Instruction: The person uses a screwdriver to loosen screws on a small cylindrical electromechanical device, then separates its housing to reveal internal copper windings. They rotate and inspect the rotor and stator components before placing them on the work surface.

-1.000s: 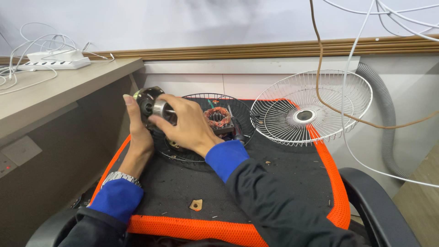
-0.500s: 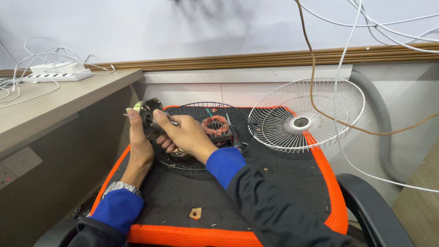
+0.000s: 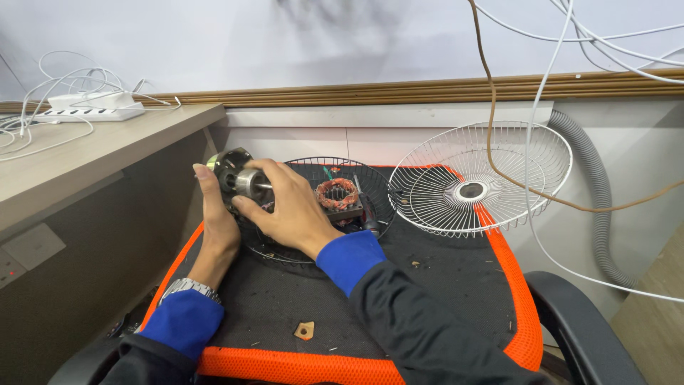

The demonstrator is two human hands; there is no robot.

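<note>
Orange-edged black mesh forms the chair seat (image 3: 442,299) that serves as the work surface, and it sits lower and wider in view than a moment ago, the head having drawn a little closer while both hands have stayed on the same part. On the seat's far right leans a white wire fan guard (image 3: 479,178), with a brown cable (image 3: 499,142) and white cables hanging in front of it; a grey corrugated hose (image 3: 595,185) runs down the wall behind. A second, dark wire guard (image 3: 313,214) lies flat like a shallow basket under the hands, and in it rest a copper-wound stator (image 3: 338,194) and a screwdriver (image 3: 365,210) just beside it. The left hand (image 3: 214,221) stands upright with its palm pressed against the side of the fan motor (image 3: 239,178), which is held above the dark guard's left rim. The right hand (image 3: 288,210) is closed over the motor from the other side, fingertips around its silver hub. A small tan scrap (image 3: 305,330) lies near the seat's front edge.
</note>
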